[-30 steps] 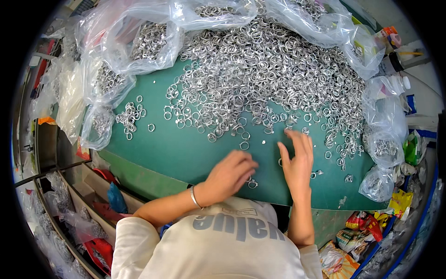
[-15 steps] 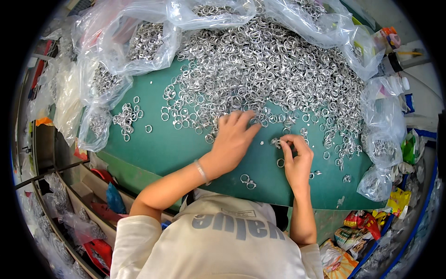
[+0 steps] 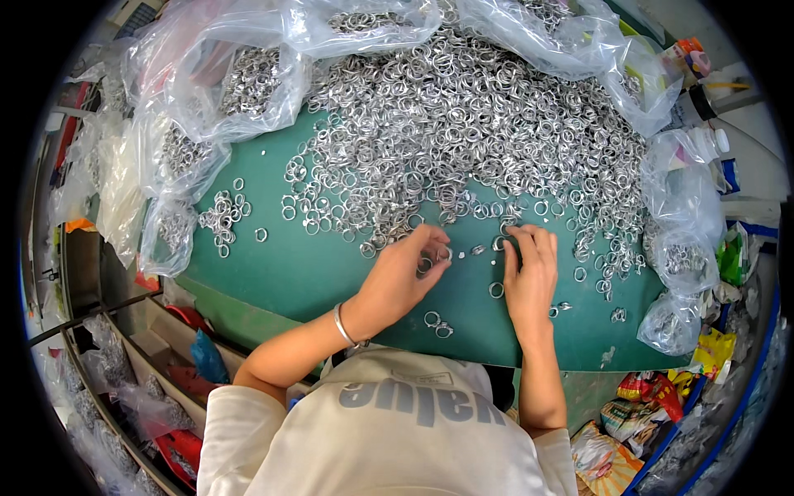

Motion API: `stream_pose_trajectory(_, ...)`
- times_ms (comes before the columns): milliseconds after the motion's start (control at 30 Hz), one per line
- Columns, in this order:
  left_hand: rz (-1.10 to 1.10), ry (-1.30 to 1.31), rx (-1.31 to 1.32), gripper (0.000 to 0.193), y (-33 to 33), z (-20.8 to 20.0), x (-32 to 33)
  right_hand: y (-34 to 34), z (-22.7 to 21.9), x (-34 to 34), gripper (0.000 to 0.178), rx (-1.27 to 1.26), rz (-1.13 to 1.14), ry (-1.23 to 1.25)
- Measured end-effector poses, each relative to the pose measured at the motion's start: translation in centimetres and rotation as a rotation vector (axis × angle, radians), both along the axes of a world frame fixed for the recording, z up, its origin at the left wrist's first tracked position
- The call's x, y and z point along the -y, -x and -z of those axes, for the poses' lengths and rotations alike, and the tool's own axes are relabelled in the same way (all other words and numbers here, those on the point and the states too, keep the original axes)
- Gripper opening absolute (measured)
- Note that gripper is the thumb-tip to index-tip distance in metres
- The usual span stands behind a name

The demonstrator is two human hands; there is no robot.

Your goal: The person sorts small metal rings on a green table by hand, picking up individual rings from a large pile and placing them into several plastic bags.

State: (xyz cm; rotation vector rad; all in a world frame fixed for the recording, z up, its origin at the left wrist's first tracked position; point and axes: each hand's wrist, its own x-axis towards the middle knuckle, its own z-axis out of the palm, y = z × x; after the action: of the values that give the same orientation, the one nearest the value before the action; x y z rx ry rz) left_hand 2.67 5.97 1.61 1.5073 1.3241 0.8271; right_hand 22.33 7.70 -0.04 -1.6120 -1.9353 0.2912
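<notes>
A big heap of silver-coloured metal rings (image 3: 496, 116) spreads over the green tabletop (image 3: 273, 273). At its near edge my left hand (image 3: 401, 269) is curled, with a few rings (image 3: 425, 264) between thumb and fingers. My right hand (image 3: 532, 277) is to the right of it, its thumb and fingertips closing on a single ring (image 3: 499, 243). A small silver piece (image 3: 478, 250) lies between the two hands. One loose ring (image 3: 496, 290) rests just left of my right wrist, and a few rings (image 3: 438, 324) lie nearer my body.
A small separate pile of rings (image 3: 223, 217) sits at the left. Clear plastic bags (image 3: 285, 91) with rings in them line the left, far and right sides of the table. Open drawers (image 3: 165, 331) stand at lower left, and colourful packets (image 3: 645, 397) are at lower right.
My left hand has drawn back from the heap, its spread fingers now curled around rings. My right fingertips have moved slightly farther away, and a small silver piece now lies between the hands.
</notes>
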Motion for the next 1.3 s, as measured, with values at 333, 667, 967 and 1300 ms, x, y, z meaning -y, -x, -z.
stream_pose_trajectory(333, 0.091, 0.149, 0.114, 0.029, -0.2, 1.5, 1.3, -1.7, -1.6, 2.5, 0.013, -0.278, -0.106, 0.202)
stream_pose_trajectory(667, 0.492, -0.389, -0.149, 0.022, -11.6, 2.2, 0.7, -10.0, -2.5, 8.2, 0.008, 0.053, 0.472, 0.292)
stream_pose_trajectory(967, 0.598, -0.389, -0.176, 0.042, -15.1, 3.8, 2.6, -11.2, -1.8, 8.8, 0.026, -0.016, 0.246, 0.317)
stream_pose_trajectory(1300, 0.595, -0.269, -0.129, 0.051, -13.1, 3.0, 2.2, -10.4, -1.0, 8.5, 0.036, -0.048, 0.082, 0.244)
